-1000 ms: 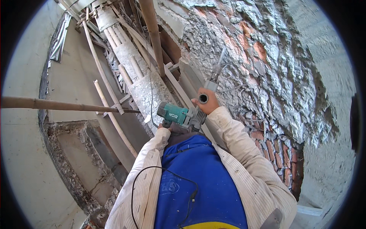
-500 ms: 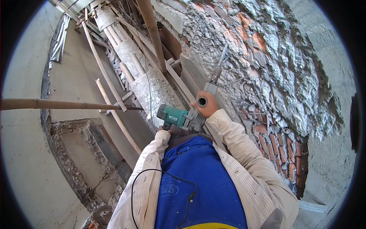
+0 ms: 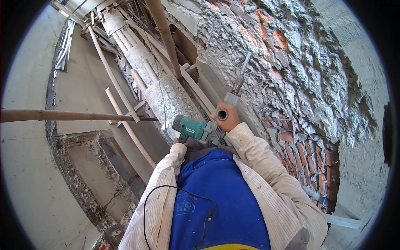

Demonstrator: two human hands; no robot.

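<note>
Green-bodied demolition hammer (image 3: 196,129): I'd keep my right hand (image 3: 227,118) fingers wrapped tight round its side handle, left hand (image 3: 179,143) fingers closed on the rear grip, chisel (image 3: 241,75) square to the plastered brick wall (image 3: 300,75) at centre frame.

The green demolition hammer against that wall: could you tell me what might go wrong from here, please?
1. Loose plaster above the chisel could break off and fall onto the right hand.
2. The black cord hangs across the body and might snag.
3. The open drop on the left makes a slip dangerous.
</note>
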